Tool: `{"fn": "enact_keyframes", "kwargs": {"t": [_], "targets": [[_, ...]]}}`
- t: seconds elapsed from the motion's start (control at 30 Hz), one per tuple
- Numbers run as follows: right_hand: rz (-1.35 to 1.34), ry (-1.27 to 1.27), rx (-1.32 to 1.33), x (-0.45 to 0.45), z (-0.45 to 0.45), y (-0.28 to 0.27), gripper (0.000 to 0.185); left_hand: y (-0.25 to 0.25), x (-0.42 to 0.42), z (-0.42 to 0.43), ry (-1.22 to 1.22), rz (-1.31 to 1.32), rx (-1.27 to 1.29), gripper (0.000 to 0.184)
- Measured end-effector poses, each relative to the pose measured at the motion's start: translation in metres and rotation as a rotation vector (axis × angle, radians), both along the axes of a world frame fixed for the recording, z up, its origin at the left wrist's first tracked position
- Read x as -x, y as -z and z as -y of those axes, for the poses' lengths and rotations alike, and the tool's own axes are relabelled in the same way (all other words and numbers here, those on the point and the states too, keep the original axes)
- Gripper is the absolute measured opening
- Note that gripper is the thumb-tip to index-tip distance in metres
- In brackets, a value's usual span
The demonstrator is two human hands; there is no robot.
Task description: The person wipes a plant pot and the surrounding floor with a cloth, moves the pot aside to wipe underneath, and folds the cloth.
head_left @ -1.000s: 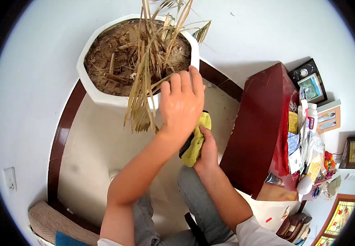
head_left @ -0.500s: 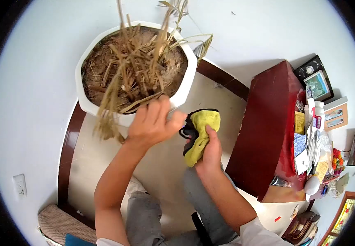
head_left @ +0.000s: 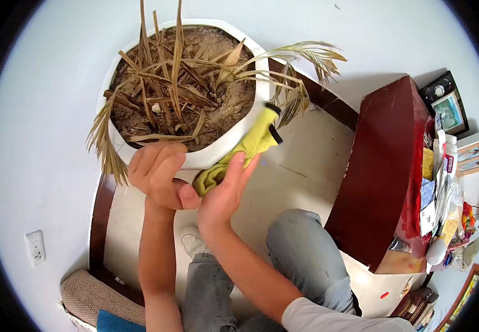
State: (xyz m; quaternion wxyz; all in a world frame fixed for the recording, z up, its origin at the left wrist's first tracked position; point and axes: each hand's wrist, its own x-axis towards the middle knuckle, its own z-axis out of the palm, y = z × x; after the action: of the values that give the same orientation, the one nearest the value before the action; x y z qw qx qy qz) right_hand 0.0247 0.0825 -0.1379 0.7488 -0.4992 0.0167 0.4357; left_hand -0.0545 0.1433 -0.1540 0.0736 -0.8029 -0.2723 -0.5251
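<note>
A white, many-sided plant pot (head_left: 265, 83) holds dry soil and withered brown stalks (head_left: 176, 83), with drooping leaves (head_left: 106, 135) hanging over its left side. My left hand (head_left: 159, 172) is closed with curled fingers at the pot's near rim. My right hand (head_left: 225, 191) grips a yellow-green cleaning cloth (head_left: 259, 135) with black edging. The cloth lies against the outer right-front side of the pot, bunched at the palm, its upper end standing up beside the rim.
A dark red cabinet (head_left: 369, 177) stands to the right, its top crowded with bottles, papers and picture frames (head_left: 449, 112). White wall is behind the pot, with a socket (head_left: 35, 248) at left. A brown cushioned seat (head_left: 87, 293) is at lower left.
My left hand has shifted left along the near rim. The right hand has brought the cloth up and left against the pot. The stalks and leaves appear in a different position.
</note>
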Motion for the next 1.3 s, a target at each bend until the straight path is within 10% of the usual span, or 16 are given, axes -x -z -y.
{"fn": "enact_keyframes", "kwargs": {"t": [0.27,0.53,0.67,1.3], "targets": [[-0.438,-0.046,0.040,-0.018,-0.045,0.184,0.050,0.003,0.000,-0.001,-0.065,-0.079,-0.033,0.042],[0.465,-0.030,0.120,-0.036,0.010,0.050,0.048,0.002,-0.004,-0.001,-0.077,-0.031,-0.062,0.040],[1.523,-0.160,-0.138,-0.061,0.041,0.035,0.039,0.003,-0.003,0.001,-0.051,0.027,-0.038,0.040],[1.661,-0.484,-0.271,-0.080,0.022,-0.015,0.038,0.003,-0.004,0.004,-0.031,0.122,-0.011,0.039]]}}
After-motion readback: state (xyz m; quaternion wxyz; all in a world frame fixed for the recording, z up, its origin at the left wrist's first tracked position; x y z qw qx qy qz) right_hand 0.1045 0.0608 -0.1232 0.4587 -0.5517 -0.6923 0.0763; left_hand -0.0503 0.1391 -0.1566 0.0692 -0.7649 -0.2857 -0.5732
